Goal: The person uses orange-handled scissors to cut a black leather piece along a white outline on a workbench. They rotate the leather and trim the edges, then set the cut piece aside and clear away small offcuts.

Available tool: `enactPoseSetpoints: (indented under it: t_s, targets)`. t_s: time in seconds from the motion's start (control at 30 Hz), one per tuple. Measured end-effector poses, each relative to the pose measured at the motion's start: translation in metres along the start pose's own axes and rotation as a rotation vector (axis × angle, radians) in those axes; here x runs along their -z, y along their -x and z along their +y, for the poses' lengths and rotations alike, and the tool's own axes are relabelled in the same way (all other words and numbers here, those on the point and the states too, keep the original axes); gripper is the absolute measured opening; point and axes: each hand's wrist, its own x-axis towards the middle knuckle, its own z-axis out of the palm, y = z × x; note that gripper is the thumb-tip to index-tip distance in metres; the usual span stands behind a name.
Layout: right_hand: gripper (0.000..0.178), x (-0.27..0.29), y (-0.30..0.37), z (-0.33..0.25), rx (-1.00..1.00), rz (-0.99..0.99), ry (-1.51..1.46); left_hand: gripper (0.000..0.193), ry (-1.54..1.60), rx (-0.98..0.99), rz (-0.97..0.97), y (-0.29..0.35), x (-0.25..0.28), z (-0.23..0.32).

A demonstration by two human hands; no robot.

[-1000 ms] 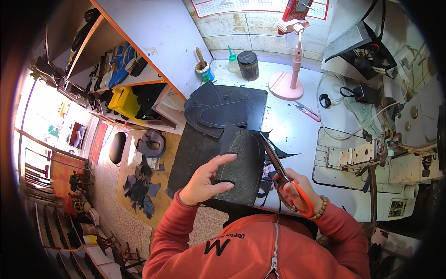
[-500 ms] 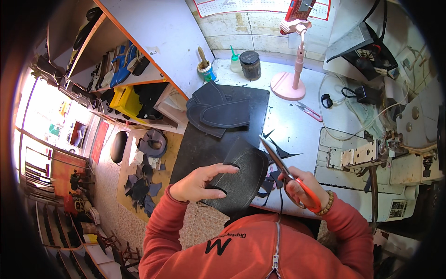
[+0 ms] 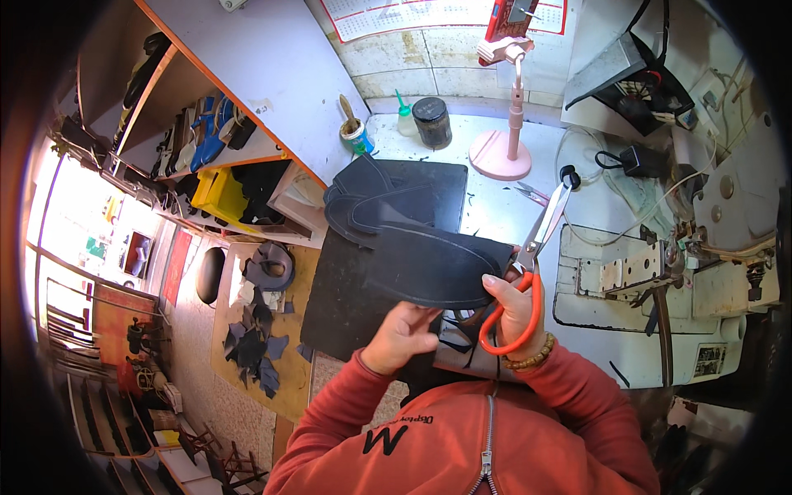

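By the black mat (image 3: 342,309), we clamp scissors (image 3: 533,251) in R hand (image 3: 518,307), L hand (image 3: 399,334) thumb & fingers apart at the black piece (image 3: 437,266), prob. light, bendy, best held edgewise.

**A workshop, by all signs for shoes**

I am at a white counter (image 3: 495,213) in what looks like a small shoe workshop. A sewing machine (image 3: 730,206) stands at its right side, and curved, stitched dark pieces (image 3: 392,213) lie on a black mat (image 3: 342,301). My right hand (image 3: 516,307) holds orange-handled scissors (image 3: 533,247). At the back, a brush (image 3: 346,107) stands in a small pot (image 3: 356,137). To my left, a shelf (image 3: 252,153) carries shoes (image 3: 212,136); dark offcuts (image 3: 249,350) litter a brown board (image 3: 304,276).
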Motion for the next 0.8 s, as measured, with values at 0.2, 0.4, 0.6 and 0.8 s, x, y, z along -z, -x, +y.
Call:
enactPoseSetpoints:
  t_s: [0.2, 0.4, 0.6, 0.8]
  targets:
    - [0.044, 0.011, 0.008, 0.011, 0.082, -0.299, 0.276, 0.029, 0.115, -0.206, 0.426, -0.012, -0.026, -0.019]
    - [0.061, 0.037, 0.026, 0.015, -0.231, -0.575, 0.244, 0.027, 0.036, -0.413, 0.567, -0.020, -0.027, -0.006]
    - [0.073, 0.041, 0.040, 0.023, -0.252, -0.600, 0.374, 0.017, 0.063, -0.370, 0.547, -0.019, -0.028, -0.002]
    - [0.075, 0.040, 0.034, 0.026, -0.122, -0.592, 0.506, 0.016, 0.045, -0.326, 0.525, -0.016, -0.031, -0.002]
